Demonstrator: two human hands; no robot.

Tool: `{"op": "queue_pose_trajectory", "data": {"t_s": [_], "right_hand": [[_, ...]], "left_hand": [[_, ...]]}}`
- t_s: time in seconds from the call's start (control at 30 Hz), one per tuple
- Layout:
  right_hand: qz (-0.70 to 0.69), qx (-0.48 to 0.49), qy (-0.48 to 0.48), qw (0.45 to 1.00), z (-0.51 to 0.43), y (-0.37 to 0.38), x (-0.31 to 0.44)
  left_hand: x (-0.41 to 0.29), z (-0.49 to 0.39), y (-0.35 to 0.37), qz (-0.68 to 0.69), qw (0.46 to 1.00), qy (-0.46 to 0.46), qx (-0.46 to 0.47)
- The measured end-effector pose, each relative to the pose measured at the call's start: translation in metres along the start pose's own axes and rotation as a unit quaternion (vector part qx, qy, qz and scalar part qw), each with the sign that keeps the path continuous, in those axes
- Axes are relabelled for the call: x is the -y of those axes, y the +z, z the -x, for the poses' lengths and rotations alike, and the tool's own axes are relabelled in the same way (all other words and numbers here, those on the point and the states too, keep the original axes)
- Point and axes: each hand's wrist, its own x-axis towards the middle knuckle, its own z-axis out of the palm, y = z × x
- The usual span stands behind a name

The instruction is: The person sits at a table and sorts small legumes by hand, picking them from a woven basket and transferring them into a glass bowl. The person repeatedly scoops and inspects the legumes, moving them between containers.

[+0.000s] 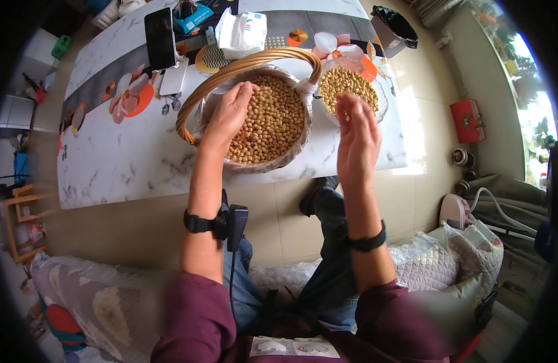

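A wicker basket lined with clear plastic stands at the table's near edge. Its thick woven handle arches over it. Inside lies a heap of round tan seeds or beans. My left hand reaches under the handle into the basket's left side, thumb near the fingers; whether it pinches a seed is hidden. To the right is a clear glass bowl of paler yellow seeds. Over this bowl's near side is my right hand, fingers curled together, and what they may hold cannot be made out.
Behind the basket are a tissue pack and a phone upright on a white stand. A lined bin stands off the table's far right corner. A red box sits by the right wall.
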Motion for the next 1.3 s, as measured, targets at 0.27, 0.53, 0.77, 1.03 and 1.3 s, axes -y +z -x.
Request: {"op": "queue_pose_trajectory", "data": {"t_s": [0.27, 0.53, 0.77, 1.03, 1.3], "right_hand": [[0.038, 0.047, 0.011, 0.998, 0.031, 0.022, -0.022], [0.110, 0.047, -0.030, 0.992, 0.034, 0.037, -0.026], [0.082, 0.061, -0.018, 0.995, 0.031, 0.035, -0.024], [-0.061, 0.072, 0.016, 0.995, 0.018, 0.038, -0.024], [-0.275, 0.062, 0.164, 0.945, 0.015, 0.030, -0.017]], "left_hand": [[-0.020, 0.039, 0.001, 0.113, 0.985, 0.086, 0.100], [-0.027, 0.063, 0.003, 0.114, 0.985, 0.109, 0.063], [-0.022, 0.063, 0.000, 0.095, 0.989, 0.107, 0.028], [-0.010, 0.054, -0.009, -0.077, 0.985, 0.143, -0.057], [-0.018, 0.060, -0.010, -0.239, 0.951, 0.189, -0.044]]}}
